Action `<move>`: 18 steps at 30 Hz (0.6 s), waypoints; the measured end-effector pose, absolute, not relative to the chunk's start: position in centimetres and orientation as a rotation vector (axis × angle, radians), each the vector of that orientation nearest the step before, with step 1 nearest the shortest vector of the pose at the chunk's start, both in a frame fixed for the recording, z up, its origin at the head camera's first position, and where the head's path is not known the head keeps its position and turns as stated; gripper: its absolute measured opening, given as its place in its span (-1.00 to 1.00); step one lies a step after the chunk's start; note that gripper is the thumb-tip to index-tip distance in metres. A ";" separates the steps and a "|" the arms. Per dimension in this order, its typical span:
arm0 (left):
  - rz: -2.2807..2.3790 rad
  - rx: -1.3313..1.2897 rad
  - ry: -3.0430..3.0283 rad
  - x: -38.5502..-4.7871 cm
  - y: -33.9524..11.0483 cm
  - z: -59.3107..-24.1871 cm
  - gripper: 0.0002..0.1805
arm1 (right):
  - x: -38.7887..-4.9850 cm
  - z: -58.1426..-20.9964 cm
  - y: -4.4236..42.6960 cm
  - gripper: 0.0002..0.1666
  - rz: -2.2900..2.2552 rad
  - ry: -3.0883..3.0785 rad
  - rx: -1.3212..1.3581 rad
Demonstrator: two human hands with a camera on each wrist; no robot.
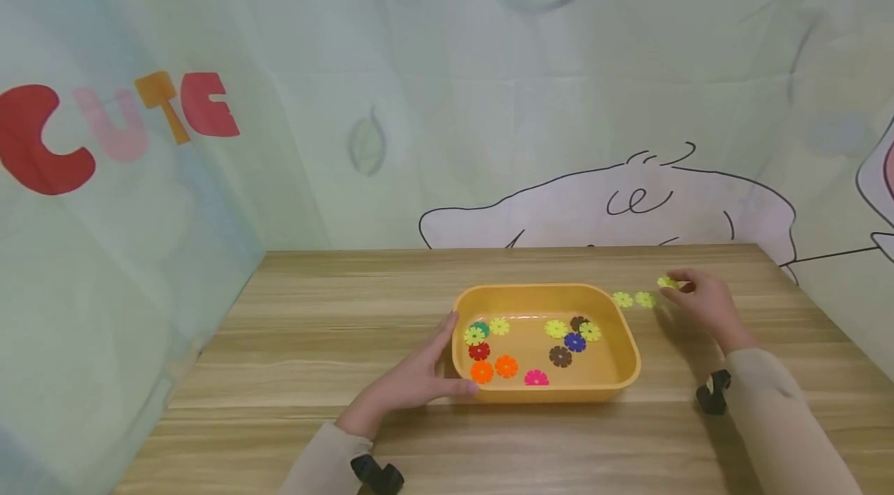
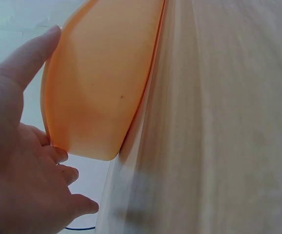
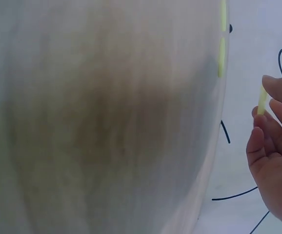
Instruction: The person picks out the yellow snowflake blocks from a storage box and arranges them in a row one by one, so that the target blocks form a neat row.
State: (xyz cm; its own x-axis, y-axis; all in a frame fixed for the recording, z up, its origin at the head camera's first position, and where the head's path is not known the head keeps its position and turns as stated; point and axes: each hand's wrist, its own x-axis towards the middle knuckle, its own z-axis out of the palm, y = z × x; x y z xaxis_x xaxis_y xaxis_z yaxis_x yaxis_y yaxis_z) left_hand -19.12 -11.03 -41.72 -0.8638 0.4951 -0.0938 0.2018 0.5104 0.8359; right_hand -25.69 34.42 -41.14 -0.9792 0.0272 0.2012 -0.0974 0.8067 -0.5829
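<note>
An orange plastic tray point(image 1: 545, 394) stands on the table and holds several flower-shaped plastic discs, among them an orange disc point(image 1: 506, 366), a pink disc point(image 1: 536, 378) and a blue disc point(image 1: 575, 342). My left hand point(image 1: 422, 375) holds the tray's left end, thumb over the near rim and fingers along the side. In the left wrist view the tray's outer wall point(image 2: 102, 83) shows beside that hand. Beyond the tray's right end, my right hand point(image 1: 707, 307) pinches a yellow disc point(image 1: 667, 282) between thumb and fingers. It is seen edge-on in the right wrist view, above the tabletop.
Two yellow-green discs lie side by side on the table to the right of the tray, the left one point(image 1: 622, 299) close to its rim and the other one point(image 1: 646, 299) nearer the right hand. A printed curtain point(image 1: 314, 91) hangs behind the wooden table point(image 1: 279, 347).
</note>
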 end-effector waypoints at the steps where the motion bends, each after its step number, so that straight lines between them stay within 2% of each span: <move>1: 1.285 0.576 2.434 -19.1 -11.0 -41.7 0.23 | -25.7 -41.2 34.5 -0.50 0.926 -2.797 0.060; 18: 1.299 0.576 2.424 -19.1 -11.1 -41.8 0.23 | -26.7 -41.7 35.8 -0.47 0.850 -2.979 0.087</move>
State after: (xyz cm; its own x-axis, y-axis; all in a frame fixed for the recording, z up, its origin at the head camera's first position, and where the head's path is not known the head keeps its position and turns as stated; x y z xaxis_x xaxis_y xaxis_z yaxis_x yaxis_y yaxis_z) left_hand -19.10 -11.06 -41.79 -0.8639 0.4944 -0.0966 0.1933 0.5024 0.8428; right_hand -26.67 35.85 -41.70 -0.9975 -0.0423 0.0562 -0.0656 0.8482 -0.5257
